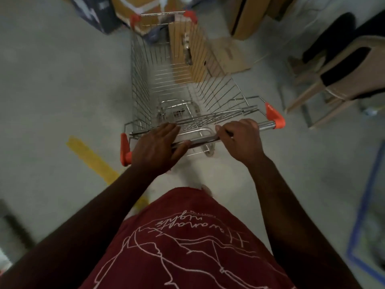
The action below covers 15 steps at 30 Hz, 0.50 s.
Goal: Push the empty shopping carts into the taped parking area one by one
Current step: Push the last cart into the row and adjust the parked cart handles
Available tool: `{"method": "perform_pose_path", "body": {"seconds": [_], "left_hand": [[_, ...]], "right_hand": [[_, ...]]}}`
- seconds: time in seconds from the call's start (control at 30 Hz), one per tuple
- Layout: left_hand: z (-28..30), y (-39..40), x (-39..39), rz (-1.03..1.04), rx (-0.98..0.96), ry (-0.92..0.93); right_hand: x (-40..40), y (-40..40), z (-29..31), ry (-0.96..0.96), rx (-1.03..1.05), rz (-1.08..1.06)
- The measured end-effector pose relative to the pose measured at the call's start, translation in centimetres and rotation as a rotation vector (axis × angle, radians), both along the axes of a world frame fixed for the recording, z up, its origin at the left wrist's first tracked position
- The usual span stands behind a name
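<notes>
An empty wire shopping cart with orange corner caps stands right in front of me on the grey floor. Its metal handle bar runs across the view at mid height. My left hand lies on the left part of the bar with its fingers stretched forward over it and the thumb under the bar. My right hand grips the bar to the right of centre, fingers curled round it. A strip of yellow tape runs diagonally on the floor to the left of the cart's rear.
Cardboard boxes lie close to the cart's front and right side, with more boxes stacked behind. A beige chair stands at the right. Blue tape marks the floor at the right edge. A dark object sits at lower left.
</notes>
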<state>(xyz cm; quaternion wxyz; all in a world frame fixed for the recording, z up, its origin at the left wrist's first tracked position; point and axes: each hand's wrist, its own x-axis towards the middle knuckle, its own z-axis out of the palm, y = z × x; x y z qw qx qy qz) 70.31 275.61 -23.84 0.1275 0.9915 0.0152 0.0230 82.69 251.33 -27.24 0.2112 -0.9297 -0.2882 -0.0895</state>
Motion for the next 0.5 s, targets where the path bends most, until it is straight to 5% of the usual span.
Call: {"method": "perform_pose_path", "body": {"seconds": [0.23, 0.5], "left_hand": [[-1.5, 6.8, -4.8, -0.251, 0.024, -0.023], [-1.1, 6.5, -10.1, -0.325, 0.003, -0.031]], "right_hand": [[-14.2, 3.8, -0.1, 0.039, 0.045, -0.323], [-27.9, 4.1, 2.6, 0.325, -0.091, -0.733]]}}
